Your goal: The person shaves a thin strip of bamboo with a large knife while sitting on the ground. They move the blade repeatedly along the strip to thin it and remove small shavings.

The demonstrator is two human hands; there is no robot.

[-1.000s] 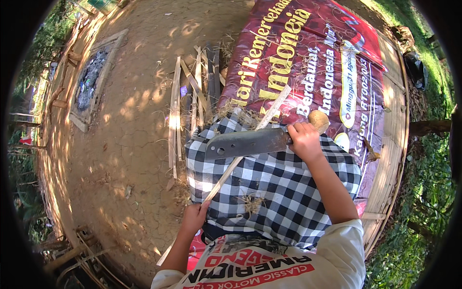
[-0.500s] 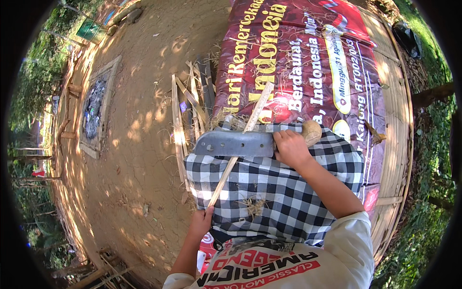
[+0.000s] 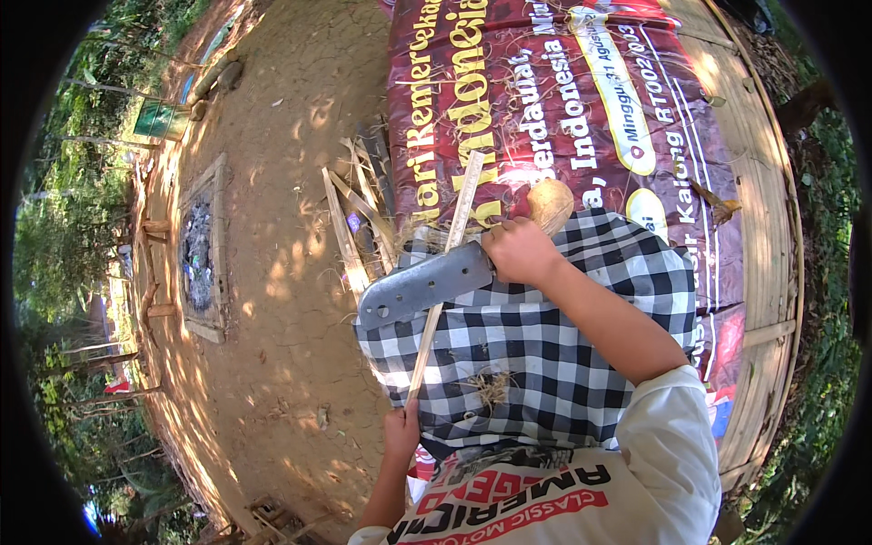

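Observation:
A broad grey cleaver-like knife with several holes in its blade lies across a thin bamboo strip. My right hand is wrapped round the knife's pale wooden handle. At the strip's near end, my left hand grips it in a closed fist. The strip slants up and away from me, passing beneath the blade. Under both lies a black-and-white checked cloth over my lap, with a small tuft of shavings on it.
A maroon printed banner, strewn with shavings, covers a bamboo platform on the right. Split bamboo pieces lie on the bare earth beside it. A framed ash pit and a green container are farther left.
The knife's blade has tilted, its tip end now lower, and my right hand has shifted left and slightly up. My left hand has moved a little right, still on the strip. The whole view has turned slightly.

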